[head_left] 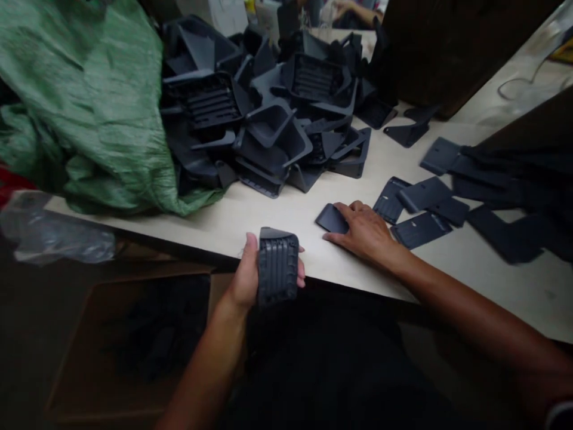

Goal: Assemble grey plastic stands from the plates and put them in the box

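Observation:
My left hand [248, 272] holds a dark grey ribbed plastic part [278, 267] upright just off the table's front edge, thumb on its left side and fingertips showing on its right. On the pale table [286, 218], my right hand [362, 230] grips a small flat dark plate [332, 218] between thumb and fingers. Right beside that hand lie several similar flat plates [423, 230], some overlapping. A large heap of dark tray-like parts [277, 134] covers the back of the table.
A green woven sack [89, 107] slumps over the table's left side, with clear plastic film [58, 230] beneath. An open cardboard box [80, 358] with dark pieces stands below at left. More dark plates [505, 233] lie at right. A person's arm [358, 13] shows at the back.

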{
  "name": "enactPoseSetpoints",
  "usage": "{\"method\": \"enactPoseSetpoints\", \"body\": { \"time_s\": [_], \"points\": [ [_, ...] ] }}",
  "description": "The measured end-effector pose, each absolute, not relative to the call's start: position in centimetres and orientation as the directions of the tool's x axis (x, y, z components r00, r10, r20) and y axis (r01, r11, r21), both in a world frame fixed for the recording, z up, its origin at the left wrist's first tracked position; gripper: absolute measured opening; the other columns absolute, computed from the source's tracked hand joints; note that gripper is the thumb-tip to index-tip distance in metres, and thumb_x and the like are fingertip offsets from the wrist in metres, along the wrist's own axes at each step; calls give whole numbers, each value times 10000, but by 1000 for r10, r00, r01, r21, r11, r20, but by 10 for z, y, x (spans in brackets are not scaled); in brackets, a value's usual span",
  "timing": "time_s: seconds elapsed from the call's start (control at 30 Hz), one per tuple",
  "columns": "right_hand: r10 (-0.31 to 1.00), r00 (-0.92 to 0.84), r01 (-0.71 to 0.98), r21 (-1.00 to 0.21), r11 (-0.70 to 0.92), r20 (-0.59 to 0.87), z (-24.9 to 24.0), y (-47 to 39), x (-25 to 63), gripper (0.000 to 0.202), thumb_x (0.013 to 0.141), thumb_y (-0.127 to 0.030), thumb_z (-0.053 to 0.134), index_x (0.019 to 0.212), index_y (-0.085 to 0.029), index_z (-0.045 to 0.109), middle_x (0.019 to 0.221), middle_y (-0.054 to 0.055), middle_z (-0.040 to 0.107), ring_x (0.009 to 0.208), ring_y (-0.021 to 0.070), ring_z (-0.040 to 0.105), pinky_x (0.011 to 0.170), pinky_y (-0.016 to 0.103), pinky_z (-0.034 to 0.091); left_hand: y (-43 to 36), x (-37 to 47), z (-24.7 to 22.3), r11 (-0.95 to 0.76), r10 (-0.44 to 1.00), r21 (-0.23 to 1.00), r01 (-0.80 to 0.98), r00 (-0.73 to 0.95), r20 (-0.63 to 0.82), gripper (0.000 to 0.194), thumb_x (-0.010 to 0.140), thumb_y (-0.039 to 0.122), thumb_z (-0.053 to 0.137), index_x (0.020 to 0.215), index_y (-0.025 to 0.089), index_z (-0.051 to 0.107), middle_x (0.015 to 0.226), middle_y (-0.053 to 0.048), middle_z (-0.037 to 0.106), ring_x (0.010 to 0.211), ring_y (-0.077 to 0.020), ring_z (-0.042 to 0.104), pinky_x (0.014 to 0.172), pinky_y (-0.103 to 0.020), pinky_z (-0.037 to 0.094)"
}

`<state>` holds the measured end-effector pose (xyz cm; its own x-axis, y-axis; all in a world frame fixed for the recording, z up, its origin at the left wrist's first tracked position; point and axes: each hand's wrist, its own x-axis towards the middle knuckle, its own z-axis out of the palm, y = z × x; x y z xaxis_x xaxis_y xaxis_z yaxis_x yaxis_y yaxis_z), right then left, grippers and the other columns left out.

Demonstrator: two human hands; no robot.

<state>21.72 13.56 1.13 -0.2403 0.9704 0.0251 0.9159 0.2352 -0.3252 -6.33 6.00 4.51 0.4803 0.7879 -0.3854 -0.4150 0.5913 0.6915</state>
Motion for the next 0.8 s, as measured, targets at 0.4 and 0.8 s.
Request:
{"method": "enactPoseSetpoints", "body": {
  "time_s": [0.4, 0.8],
  "points": [
    [912, -411, 819, -443, 365, -8, 11, 137, 236, 669, 897, -573, 779, 1481, -263, 687, 1355, 156, 753, 1111, 427, 738, 962, 610, 590, 72, -62, 36, 195, 936, 506, -840, 5, -353, 815, 955, 855, 480, 1221, 134, 750, 1232, -173, 794, 1198, -320, 751, 1110, -545, 564],
    [893, -418, 491, -785, 377, 167, 65, 80, 135, 714, 965, -515, 771, 1611, -299, 555, 1489, 94, 698, 1300, 363, 709, 1116, 530, 577, 86, -27, 38, 213, 921, 591, -778, -42, -387, 729, 951, 739, 636, 1252, 87, 758, 1347, -209, 764, 1417, -392, 627, 1197, -513, 500]
  ]
}}
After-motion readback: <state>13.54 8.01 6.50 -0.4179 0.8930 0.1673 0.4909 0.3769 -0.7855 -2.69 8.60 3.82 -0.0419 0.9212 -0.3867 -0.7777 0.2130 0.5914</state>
